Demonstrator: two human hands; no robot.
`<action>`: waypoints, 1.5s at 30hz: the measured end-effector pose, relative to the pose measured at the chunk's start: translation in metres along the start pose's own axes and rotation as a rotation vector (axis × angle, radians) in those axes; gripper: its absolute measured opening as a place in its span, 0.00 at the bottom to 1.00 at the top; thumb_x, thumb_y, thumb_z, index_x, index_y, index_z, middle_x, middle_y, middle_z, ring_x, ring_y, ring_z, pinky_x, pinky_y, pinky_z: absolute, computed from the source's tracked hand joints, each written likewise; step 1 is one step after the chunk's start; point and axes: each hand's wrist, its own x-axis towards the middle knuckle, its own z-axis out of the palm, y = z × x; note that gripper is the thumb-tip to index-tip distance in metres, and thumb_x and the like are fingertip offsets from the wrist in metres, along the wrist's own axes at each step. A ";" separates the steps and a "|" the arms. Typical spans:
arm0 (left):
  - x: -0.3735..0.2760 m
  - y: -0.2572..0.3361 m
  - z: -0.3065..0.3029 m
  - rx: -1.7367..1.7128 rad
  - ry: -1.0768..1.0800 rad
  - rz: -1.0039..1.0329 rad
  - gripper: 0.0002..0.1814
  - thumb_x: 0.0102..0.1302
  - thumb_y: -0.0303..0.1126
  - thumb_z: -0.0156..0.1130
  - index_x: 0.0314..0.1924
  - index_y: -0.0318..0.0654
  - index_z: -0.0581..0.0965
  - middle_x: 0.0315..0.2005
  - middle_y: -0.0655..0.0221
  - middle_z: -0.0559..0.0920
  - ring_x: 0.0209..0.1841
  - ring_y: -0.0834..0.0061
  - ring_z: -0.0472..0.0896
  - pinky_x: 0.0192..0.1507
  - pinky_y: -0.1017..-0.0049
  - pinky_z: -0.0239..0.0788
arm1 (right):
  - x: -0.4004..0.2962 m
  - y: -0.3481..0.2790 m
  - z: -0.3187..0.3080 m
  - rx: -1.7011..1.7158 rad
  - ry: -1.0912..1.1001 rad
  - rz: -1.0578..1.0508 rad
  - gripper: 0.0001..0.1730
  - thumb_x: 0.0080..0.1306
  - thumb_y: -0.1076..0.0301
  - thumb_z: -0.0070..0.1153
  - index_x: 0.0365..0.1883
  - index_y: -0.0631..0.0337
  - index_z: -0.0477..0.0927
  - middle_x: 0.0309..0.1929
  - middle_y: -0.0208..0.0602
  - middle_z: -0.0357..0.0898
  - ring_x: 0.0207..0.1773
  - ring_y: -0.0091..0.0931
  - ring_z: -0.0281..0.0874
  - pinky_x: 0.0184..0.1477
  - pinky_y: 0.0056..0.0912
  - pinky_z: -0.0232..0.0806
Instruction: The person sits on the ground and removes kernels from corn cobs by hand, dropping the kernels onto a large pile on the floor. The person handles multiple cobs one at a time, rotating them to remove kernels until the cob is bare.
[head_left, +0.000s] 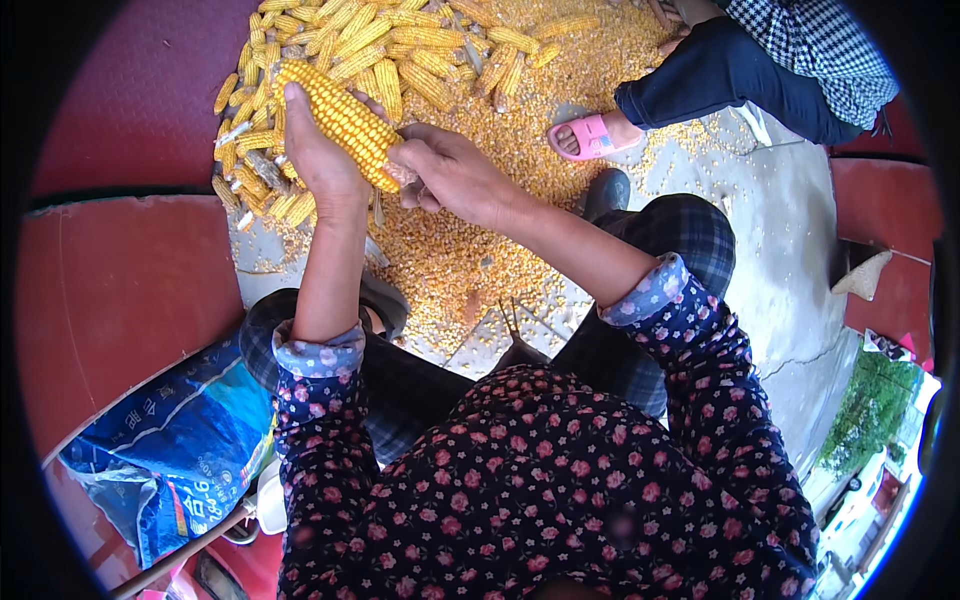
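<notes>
A large yellow ear of corn (341, 124) is held in both hands above the floor, its kernels still set in rows along the visible side. My left hand (322, 154) cups it from the left and below, the thumb lying against its upper end. The fingers of my right hand (450, 169) close on its lower right end, where a pale, rough tip shows. Behind it lies a heap of corn ears (382, 45), some with husk scraps. Loose corn kernels (465, 277) cover the floor beneath my hands and between my feet.
Another person sits at the upper right, a foot in a pink sandal (581, 139) among the kernels. A two-pronged metal piece (512, 319) projects between my knees. On the left are red panels (127, 277), a blue printed sack (172, 442) and a stick (184, 551).
</notes>
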 end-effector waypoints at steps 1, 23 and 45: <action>-0.001 0.000 0.000 0.003 -0.001 0.009 0.23 0.73 0.49 0.38 0.37 0.34 0.68 0.23 0.61 0.76 0.22 0.68 0.76 0.27 0.71 0.72 | -0.002 -0.005 0.002 0.032 -0.021 0.030 0.17 0.67 0.59 0.47 0.45 0.65 0.70 0.32 0.28 0.71 0.29 0.15 0.73 0.28 0.17 0.65; -0.007 0.005 0.005 0.040 0.128 0.108 0.14 0.64 0.37 0.62 0.40 0.33 0.73 0.26 0.65 0.78 0.21 0.76 0.76 0.22 0.76 0.72 | 0.004 0.008 0.009 0.210 0.086 0.091 0.25 0.66 0.64 0.49 0.58 0.66 0.65 0.31 0.30 0.69 0.26 0.17 0.67 0.23 0.18 0.58; -0.002 -0.001 0.004 0.091 0.170 0.193 0.16 0.64 0.38 0.62 0.43 0.32 0.73 0.34 0.67 0.79 0.32 0.80 0.76 0.33 0.78 0.71 | 0.008 0.012 0.012 0.722 0.041 0.184 0.10 0.66 0.64 0.44 0.37 0.62 0.67 0.33 0.36 0.68 0.29 0.27 0.68 0.31 0.32 0.63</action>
